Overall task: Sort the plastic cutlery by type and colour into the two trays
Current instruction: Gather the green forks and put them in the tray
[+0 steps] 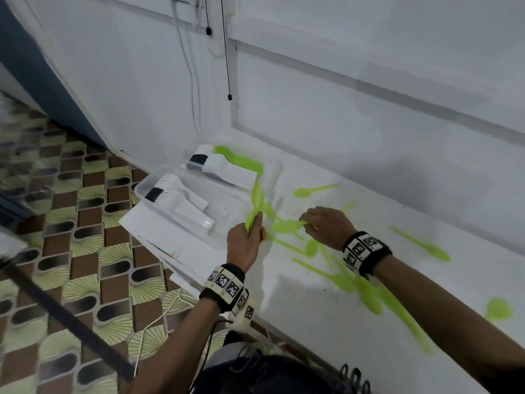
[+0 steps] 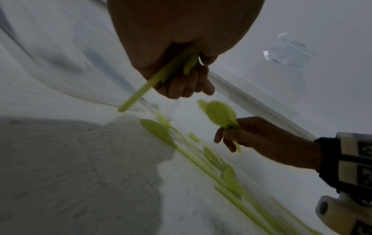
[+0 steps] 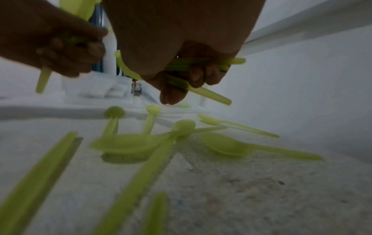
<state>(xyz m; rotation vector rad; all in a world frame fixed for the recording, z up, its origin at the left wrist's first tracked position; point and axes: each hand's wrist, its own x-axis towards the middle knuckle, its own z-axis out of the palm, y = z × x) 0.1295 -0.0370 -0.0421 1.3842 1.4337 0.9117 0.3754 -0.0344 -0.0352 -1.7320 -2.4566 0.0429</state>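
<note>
white tabletop (image 1: 326, 294) against a white panelled wall; patterned floor tiles beyond its edge. landmark: near tray (image 1: 227, 220), clear plastic, at the table's edge, holding stacked white cutlery (image 1: 181, 197). far tray (image 1: 272, 169) just behind it holds white pieces and green ones. left hand (image 1: 245, 240) beside the near tray's corner, fingers curled around a bunch of green spoons (image 1: 257, 203). right hand (image 1: 326, 226) further from the tray, fingers clamped on several green handles (image 3: 201, 63). loose green spoons (image 1: 349, 280) scattered on the table beyond both hands.
</note>
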